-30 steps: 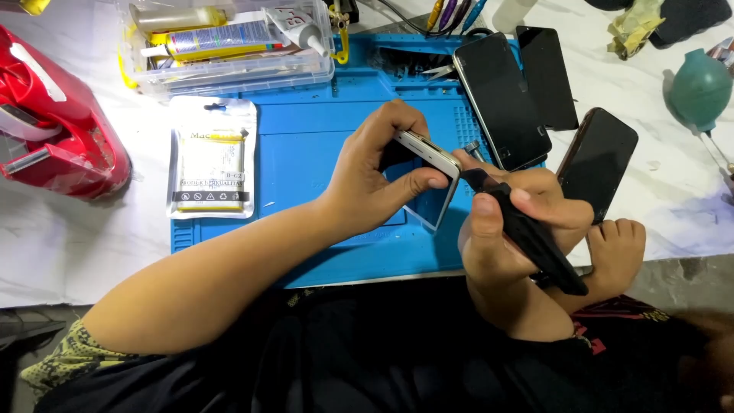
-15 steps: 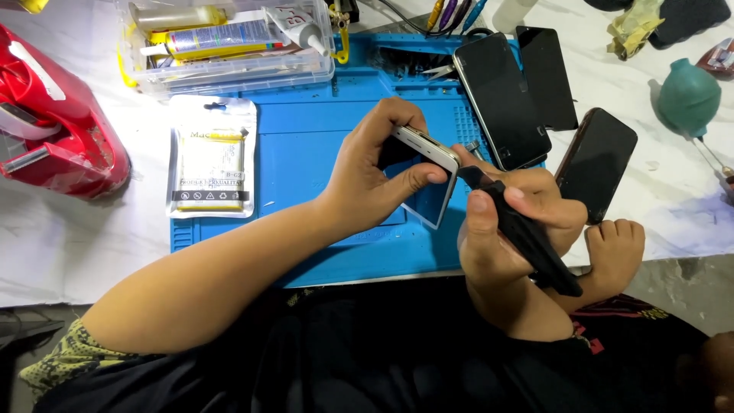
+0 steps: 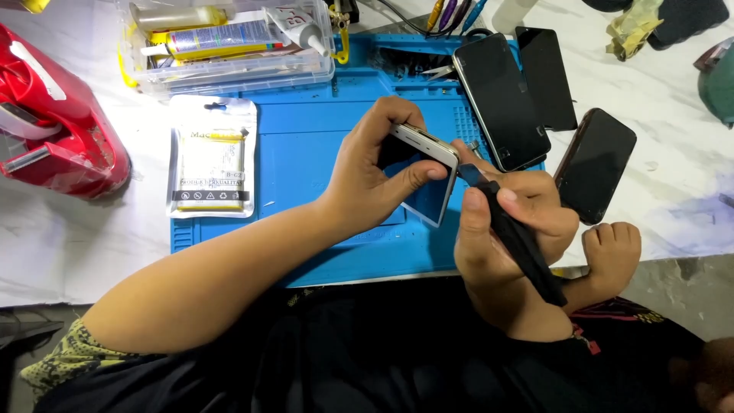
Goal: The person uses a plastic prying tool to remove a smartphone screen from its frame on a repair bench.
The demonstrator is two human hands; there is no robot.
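Prying step: left hand (image 3: 367,180) fingers pinching white smartphone (image 3: 425,145) above blue repair mat (image 3: 306,160); right hand (image 3: 508,222) fingers gripping black pry tool (image 3: 512,233), tip meeting the phone's edge; steady leverage needed.

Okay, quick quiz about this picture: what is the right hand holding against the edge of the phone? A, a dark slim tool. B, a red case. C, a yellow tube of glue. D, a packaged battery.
A: the right hand grips a dark slim tool whose tip meets the edge of the phone that the left hand holds over the blue mat.
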